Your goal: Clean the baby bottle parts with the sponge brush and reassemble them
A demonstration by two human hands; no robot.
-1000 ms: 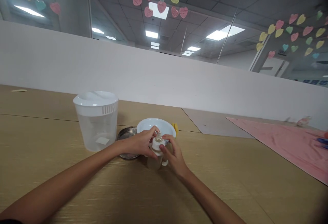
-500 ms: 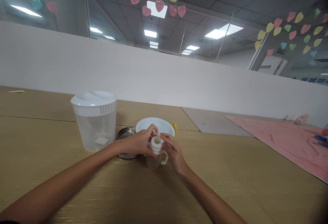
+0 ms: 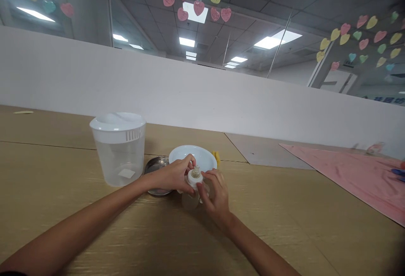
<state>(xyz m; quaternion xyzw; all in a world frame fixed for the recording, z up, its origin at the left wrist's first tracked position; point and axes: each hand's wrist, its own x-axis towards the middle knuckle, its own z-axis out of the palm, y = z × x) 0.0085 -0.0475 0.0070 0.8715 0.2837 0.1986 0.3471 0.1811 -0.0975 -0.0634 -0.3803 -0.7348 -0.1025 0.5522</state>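
A clear baby bottle with a white collar and a pale nipple stands upright on the table in front of me. My left hand is wrapped round the collar from the left. On the other side, the thumb and fingers of my right hand pinch the collar's right edge and partly cover the bottle's white handle. Just behind the hands is a white bowl. A round steel dish lies left of the bottle, partly hidden by my left hand and wrist.
A large clear bucket with a white lid stands at the left. Something yellow is beside the bowl. A pink mat covers the right side, with blue and red items at its edge. A white wall runs behind.
My right hand has turned round the collar, its thumb now lower and its fingers covering more of the handle. My left hand keeps its hold. The view has shifted slightly.
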